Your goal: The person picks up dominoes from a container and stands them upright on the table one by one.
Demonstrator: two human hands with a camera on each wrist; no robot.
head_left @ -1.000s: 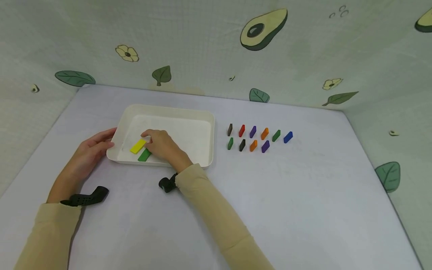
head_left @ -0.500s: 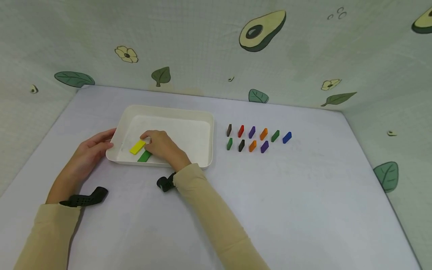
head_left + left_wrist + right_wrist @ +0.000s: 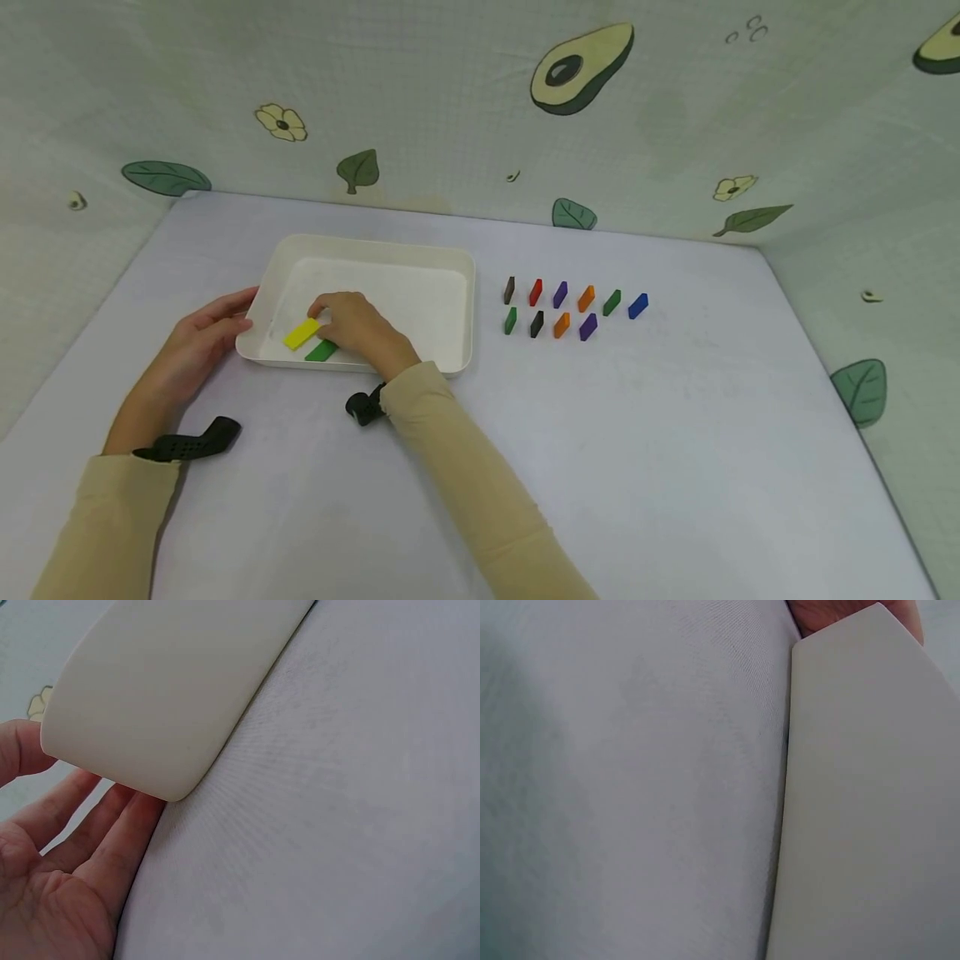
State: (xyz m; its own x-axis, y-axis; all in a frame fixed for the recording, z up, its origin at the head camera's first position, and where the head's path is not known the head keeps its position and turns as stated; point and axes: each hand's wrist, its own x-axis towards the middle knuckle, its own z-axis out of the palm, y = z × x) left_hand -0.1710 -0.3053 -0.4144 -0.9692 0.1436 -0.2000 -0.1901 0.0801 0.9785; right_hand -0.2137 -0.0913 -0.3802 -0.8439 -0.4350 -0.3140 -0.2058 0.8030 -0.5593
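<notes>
In the head view a white rectangular tray (image 3: 420, 279) lies on the table, left of centre. A yellow domino block (image 3: 302, 334) and a green domino block (image 3: 322, 351) lie flat in its near left corner. My right hand (image 3: 358, 327) reaches over the near rim and pinches the upper right end of the yellow block between thumb and index finger. Part of the green block is hidden under this hand. Beside the tray's left end my left hand (image 3: 197, 343) rests with fairly straight fingers (image 3: 124, 844) touching its outer wall. The right wrist view shows mainly the tray's outer wall (image 3: 870, 787).
Right of the tray, several coloured domino blocks stand on edge in two rows, among them a red block (image 3: 536, 292), a blue block (image 3: 638, 307) and a purple block (image 3: 588, 327). A patterned cloth (image 3: 442, 100) hangs behind the white-covered table (image 3: 675, 450).
My right hand has shifted slightly left and towards me, and the yellow block has slid a little the same way. The left hand and the standing blocks stay in place.
</notes>
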